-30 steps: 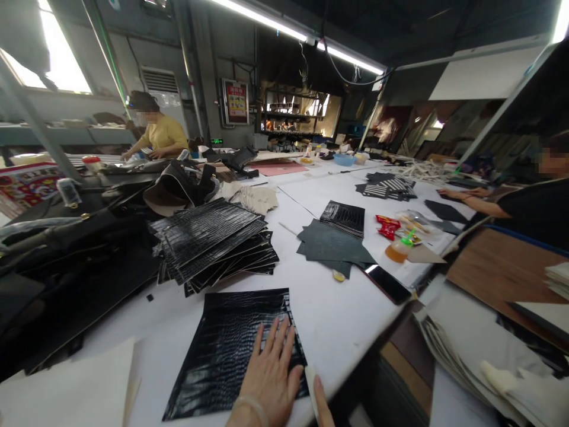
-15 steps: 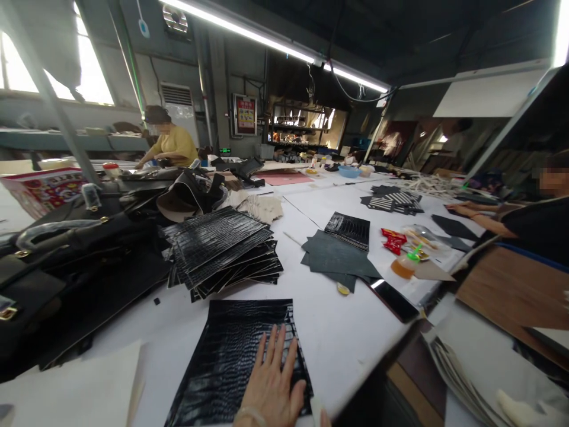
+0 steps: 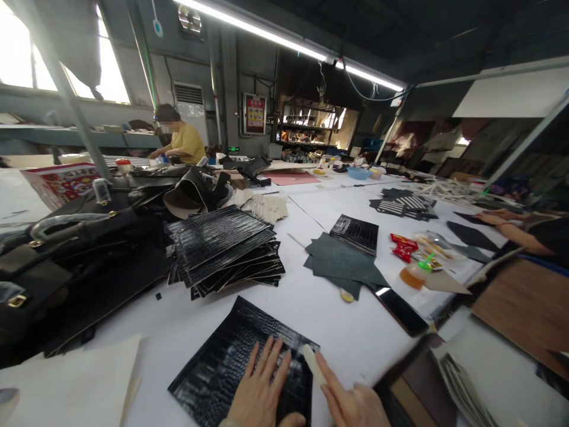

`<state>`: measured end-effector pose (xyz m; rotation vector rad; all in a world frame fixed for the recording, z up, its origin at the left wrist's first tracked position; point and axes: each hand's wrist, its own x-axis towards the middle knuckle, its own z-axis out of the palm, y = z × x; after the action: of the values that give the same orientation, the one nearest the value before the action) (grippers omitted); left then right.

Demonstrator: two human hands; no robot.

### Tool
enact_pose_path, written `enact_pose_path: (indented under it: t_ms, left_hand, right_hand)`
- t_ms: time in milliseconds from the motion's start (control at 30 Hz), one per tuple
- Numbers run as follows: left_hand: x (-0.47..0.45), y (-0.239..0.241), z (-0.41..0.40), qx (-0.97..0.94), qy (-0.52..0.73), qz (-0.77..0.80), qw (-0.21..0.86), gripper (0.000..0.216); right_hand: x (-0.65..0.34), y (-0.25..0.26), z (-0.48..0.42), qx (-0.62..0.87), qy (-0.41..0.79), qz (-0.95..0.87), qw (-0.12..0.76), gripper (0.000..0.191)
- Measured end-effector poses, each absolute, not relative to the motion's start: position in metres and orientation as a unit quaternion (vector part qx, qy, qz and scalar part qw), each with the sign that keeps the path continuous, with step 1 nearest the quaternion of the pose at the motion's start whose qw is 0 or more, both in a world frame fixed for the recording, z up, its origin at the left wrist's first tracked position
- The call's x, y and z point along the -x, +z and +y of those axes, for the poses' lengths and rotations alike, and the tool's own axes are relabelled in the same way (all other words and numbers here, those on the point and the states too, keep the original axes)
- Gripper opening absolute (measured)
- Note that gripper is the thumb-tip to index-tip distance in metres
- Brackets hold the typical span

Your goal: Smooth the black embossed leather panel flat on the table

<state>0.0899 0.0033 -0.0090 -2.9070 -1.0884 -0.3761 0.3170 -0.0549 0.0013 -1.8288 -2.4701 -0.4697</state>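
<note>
A glossy black crocodile-pattern leather panel (image 3: 231, 362) lies on the white table (image 3: 320, 314) in front of me. My left hand (image 3: 260, 391) presses flat on its near right part, fingers spread. My right hand (image 3: 351, 400) comes in from the lower right and holds a small pale, flat tool (image 3: 313, 363) whose tip rests at the panel's right edge. A tall stack of similar black panels (image 3: 222, 249) sits just beyond.
Black handbags (image 3: 66, 249) crowd the left. Dark green sheets (image 3: 342, 261), a phone (image 3: 402, 311), an orange bottle (image 3: 411, 276) and red packets (image 3: 403, 246) lie to the right. A pale sheet (image 3: 75, 385) lies at lower left. A person in yellow (image 3: 182, 142) works far back; another person's arm (image 3: 515, 231) reaches in at right.
The panel has turned so a corner points away. My right hand has come up into view and brought the pale tool onto the panel's right edge. The view shifted slightly left.
</note>
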Motion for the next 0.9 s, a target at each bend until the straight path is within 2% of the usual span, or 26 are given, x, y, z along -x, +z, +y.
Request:
enact_pose_path:
  t_ms: [100, 233, 433, 533, 667, 900]
  left_hand:
    - [-0.09, -0.02, 0.006, 0.929, -0.114, -0.344, 0.069, 0.081]
    - [-0.089, -0.02, 0.007, 0.928, -0.103, -0.346, 0.086, 0.081]
    - [-0.089, -0.022, 0.006, 0.928, -0.105, -0.347, 0.09, 0.072]
    - [-0.088, -0.034, 0.003, 0.891, -0.113, -0.42, 0.13, 0.065]
    - [-0.088, -0.047, -0.001, 0.858, -0.114, -0.467, 0.181, 0.073]
    - [-0.092, -0.054, -0.002, 0.847, -0.123, -0.47, 0.216, 0.064]
  right_hand:
    - [-0.316, -0.01, -0.037, 0.528, -0.171, -0.832, -0.026, 0.055]
    - [-0.331, -0.013, -0.022, 0.481, -0.141, -0.865, -0.033, 0.072]
    - [-0.344, 0.004, 0.017, 0.483, -0.151, -0.862, -0.025, 0.061]
    - [-0.335, 0.009, 0.021, 0.476, -0.136, -0.869, 0.006, 0.054]
    - [-0.32, 0.001, 0.015, 0.406, -0.121, -0.906, 0.002, 0.061]
    - [-0.311, -0.004, 0.066, 0.425, -0.107, -0.899, 0.002, 0.062]
